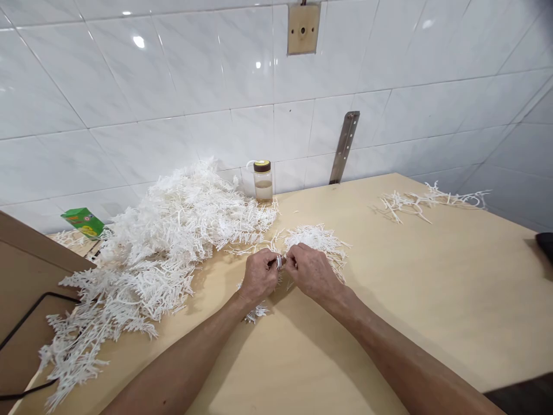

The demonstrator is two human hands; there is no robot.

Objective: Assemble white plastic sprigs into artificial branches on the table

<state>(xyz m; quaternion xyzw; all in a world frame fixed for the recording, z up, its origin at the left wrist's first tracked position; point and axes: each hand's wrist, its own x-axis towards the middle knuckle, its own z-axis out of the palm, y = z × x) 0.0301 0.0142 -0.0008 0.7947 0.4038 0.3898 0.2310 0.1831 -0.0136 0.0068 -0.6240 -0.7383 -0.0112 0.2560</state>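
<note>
My left hand (pixel 260 274) and my right hand (pixel 314 271) meet at the middle of the wooden table, fingers closed and fingertips nearly touching. Between them is a small white branched piece (pixel 279 262), pinched by my left hand. The fingers of my right hand press together beside it; what they grip is too small to make out. Just behind my right hand lies a pile of small white sprigs (pixel 317 237). A little white cluster (pixel 256 313) rests below my left hand. To the left spreads a large heap of white branched pieces (pixel 173 230).
A jar with a dark lid (pixel 263 183) stands by the tiled wall. White bare stems (pixel 415 202) lie at the back right. A green box (pixel 84 222) and a brown cardboard panel (pixel 30 294) are at the left. A metal bracket (pixel 344 148) is on the wall.
</note>
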